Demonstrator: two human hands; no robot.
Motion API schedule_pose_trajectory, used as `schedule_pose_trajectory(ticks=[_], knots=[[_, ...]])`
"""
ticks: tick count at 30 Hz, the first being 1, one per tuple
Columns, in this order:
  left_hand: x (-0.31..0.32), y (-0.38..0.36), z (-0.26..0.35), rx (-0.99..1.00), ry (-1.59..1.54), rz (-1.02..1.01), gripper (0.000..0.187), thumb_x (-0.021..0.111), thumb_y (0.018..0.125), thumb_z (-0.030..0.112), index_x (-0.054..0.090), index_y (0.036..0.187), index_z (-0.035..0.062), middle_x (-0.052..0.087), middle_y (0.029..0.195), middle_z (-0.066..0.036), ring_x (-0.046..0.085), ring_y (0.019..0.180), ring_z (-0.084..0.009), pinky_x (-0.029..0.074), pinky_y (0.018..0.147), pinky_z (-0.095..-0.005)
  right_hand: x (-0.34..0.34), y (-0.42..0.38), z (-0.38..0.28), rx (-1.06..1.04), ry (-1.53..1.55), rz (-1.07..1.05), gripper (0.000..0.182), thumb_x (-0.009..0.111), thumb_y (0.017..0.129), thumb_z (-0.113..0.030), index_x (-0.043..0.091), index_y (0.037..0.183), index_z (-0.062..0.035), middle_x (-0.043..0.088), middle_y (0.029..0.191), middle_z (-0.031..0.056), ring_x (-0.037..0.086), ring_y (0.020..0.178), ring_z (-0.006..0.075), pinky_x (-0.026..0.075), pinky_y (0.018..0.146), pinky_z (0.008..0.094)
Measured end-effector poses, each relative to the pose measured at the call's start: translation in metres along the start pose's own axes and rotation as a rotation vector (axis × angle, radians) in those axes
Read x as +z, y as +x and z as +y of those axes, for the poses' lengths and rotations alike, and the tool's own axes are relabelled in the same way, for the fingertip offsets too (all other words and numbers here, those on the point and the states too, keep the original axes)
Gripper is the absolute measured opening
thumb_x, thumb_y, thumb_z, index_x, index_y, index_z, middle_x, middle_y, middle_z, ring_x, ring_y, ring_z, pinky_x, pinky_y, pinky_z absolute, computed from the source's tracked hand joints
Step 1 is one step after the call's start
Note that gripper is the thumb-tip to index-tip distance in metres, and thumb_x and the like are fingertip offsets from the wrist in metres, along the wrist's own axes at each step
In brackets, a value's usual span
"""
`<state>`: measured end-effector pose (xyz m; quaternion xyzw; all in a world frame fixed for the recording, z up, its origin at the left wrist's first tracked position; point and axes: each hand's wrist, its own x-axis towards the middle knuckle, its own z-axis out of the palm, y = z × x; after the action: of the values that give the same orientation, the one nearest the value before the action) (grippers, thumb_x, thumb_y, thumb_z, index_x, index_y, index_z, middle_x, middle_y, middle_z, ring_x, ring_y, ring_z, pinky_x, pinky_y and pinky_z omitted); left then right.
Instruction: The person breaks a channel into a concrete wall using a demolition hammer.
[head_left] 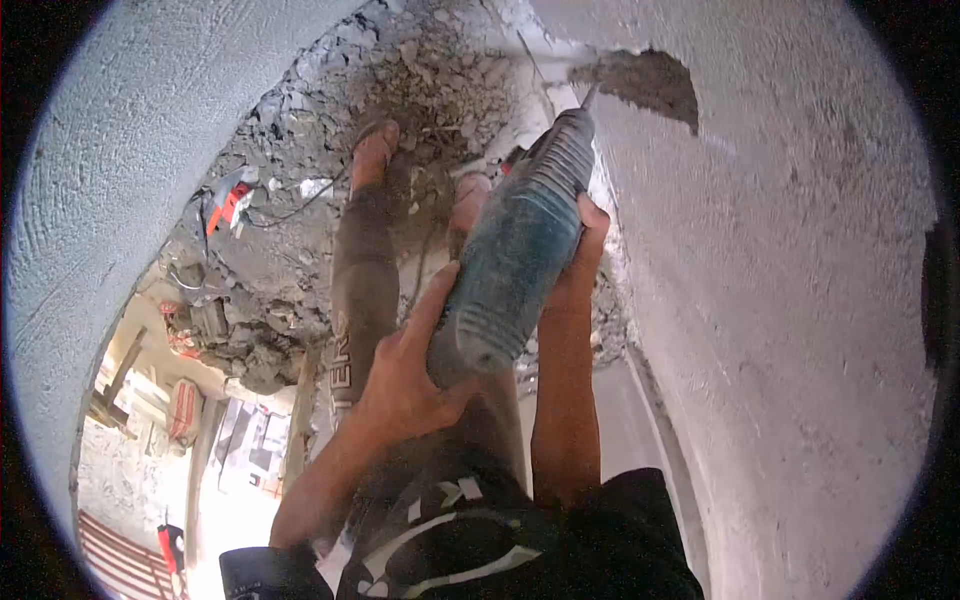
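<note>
both hands' fingers wrap the dusty hammer drill, left hand rear, right hand front.

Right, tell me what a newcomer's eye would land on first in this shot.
First the dusty blue-grey power drill at centre, gripped by both hands: the left hand at its rear end, the right hand nearer the ribbed nose. Its bit meets the rough grey wall on the right, beside a broken-out hole. Beyond the person's bare feet lies broken rubble.
</note>
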<state>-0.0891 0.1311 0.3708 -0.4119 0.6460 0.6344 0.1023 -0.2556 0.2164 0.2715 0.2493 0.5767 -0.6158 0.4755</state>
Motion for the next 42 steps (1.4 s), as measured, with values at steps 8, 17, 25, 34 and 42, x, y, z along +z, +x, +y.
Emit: schedule_pose_trajectory(ticks=[8,17,25,34,42], knots=[[-0.04,-0.011,0.007,0.322,0.288,-0.195,0.115,0.087,0.047,0.008,0.038,0.152,0.0114,0.062,0.105,-0.017,0.063,0.088,-0.0348,0.053,0.08,-0.0441,0.002,-0.024,-0.028,0.08,0.325,0.032,0.067,0.057,0.09,-0.053,0.052,0.131,0.0002,0.066,0.111,0.0185,0.065,0.099,0.0325,0.053,0.093,0.0449],[-0.07,0.022,0.036,0.567,0.603,-0.24,0.102,0.084,0.056,0.017,0.043,0.15,0.0175,0.057,0.09,-0.01,0.06,0.077,-0.0279,0.051,0.065,-0.0408,0.015,-0.009,-0.023,-0.048,0.363,0.007,0.053,0.055,0.093,-0.049,0.062,0.12,-0.0047,0.068,0.11,0.0125,0.066,0.097,0.0249,0.054,0.088,0.0414],[-0.098,0.072,0.078,0.495,0.713,-0.188,0.093,0.081,0.062,0.014,0.045,0.148,0.0189,0.068,0.092,-0.017,0.068,0.076,-0.0359,0.055,0.068,-0.0438,0.046,0.016,-0.049,-0.167,0.465,-0.044,0.047,0.056,0.091,-0.047,0.064,0.113,-0.0062,0.069,0.104,0.0109,0.064,0.093,0.0252,0.053,0.084,0.0406],[-0.082,0.103,0.113,0.403,0.822,-0.311,0.099,0.079,0.067,0.013,0.031,0.153,0.0285,0.065,0.117,-0.021,0.067,0.095,-0.0421,0.057,0.082,-0.0482,0.039,0.042,-0.073,-0.092,0.467,-0.063,0.044,0.057,0.09,-0.047,0.067,0.106,-0.0081,0.069,0.098,0.0101,0.066,0.09,0.0298,0.054,0.086,0.0445],[-0.044,0.128,0.049,0.437,0.857,-0.228,0.101,0.076,0.066,0.008,0.029,0.154,0.0234,0.06,0.126,-0.027,0.063,0.106,-0.0476,0.055,0.091,-0.0495,0.023,0.084,-0.049,-0.165,0.507,-0.094,0.046,0.058,0.089,-0.049,0.066,0.108,-0.0074,0.068,0.094,0.0112,0.066,0.086,0.0277,0.054,0.082,0.0436]])
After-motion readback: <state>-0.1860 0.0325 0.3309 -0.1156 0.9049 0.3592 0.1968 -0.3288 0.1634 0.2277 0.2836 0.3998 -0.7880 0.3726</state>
